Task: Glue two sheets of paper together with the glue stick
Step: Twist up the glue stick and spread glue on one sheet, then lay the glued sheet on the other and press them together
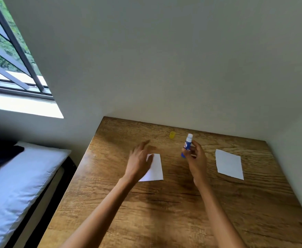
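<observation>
My right hand [195, 158] grips a blue glue stick [187, 144], upright and uncapped, its white glue tip showing at the top. The yellow cap [172, 135] stands on the wooden table [164, 212] behind it, toward the wall. One white sheet of paper [155, 167] lies left of centre; my left hand [139, 158], fingers straight, covers its left part, blurred. A second white sheet [229, 164] lies flat to the right, apart from both hands.
The table stands in a corner, with walls at its far and right edges. A bed with a white pillow [17, 185] lies beyond the table's left edge, below a window [9, 51].
</observation>
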A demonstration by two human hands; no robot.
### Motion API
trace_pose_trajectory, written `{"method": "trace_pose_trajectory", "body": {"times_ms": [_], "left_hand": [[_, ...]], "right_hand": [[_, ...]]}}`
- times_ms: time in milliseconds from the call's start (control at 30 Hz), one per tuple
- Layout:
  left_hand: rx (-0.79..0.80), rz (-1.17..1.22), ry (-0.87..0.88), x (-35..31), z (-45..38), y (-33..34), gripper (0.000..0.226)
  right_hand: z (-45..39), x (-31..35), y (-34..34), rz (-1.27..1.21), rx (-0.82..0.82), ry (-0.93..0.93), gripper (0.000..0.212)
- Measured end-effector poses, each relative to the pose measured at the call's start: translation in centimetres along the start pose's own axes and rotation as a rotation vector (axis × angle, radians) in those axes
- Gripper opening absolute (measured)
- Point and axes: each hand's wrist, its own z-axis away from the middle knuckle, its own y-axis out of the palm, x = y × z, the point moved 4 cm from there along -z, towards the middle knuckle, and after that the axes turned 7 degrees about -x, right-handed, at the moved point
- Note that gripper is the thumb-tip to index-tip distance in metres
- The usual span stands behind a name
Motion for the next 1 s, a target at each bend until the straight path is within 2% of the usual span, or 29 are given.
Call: {"method": "trace_pose_trajectory", "body": {"times_ms": [133, 300, 433, 633, 733, 800, 867, 1000], "left_hand": [[0.163, 0.39, -0.14, -5.3, -2.7, 4.3, 0.039], [0.178, 0.612, -0.353, -7.2, -5.1, 7.8, 0.045], [0.206, 0.764, -0.499, -6.9, -6.2, 8.9, 0.037], [0.223, 0.803, -0.522, -6.7, -7.1, 9.3, 0.035], [0.217, 0.778, -0.516, -6.9, -7.1, 9.3, 0.026], [0.187, 0.764, -0.501, -7.3, -6.8, 9.2, 0.032], [0.131, 0.746, -0.491, -7.9, -6.2, 9.0, 0.04], [0.14, 0.78, -0.498, -10.0, -3.7, 10.4, 0.04]], "right_hand": [[-3.9, 0.0, 1.1, 0.133, -0.008, -0.025, 0.038], [-7.5, -0.6, 1.9, 0.216, 0.007, -0.07, 0.018], [-8.9, -0.8, 2.1, 0.255, 0.055, -0.113, 0.016], [-9.3, -1.0, 2.4, 0.257, 0.097, -0.135, 0.018], [-8.9, -0.6, 2.2, 0.275, 0.108, -0.108, 0.038], [-8.3, -0.2, 1.3, 0.304, 0.091, -0.102, 0.056], [-7.4, 0.1, -0.4, 0.352, 0.057, -0.085, 0.065], [-5.3, -0.6, -6.4, 0.454, -0.119, -0.046, 0.046]]}}
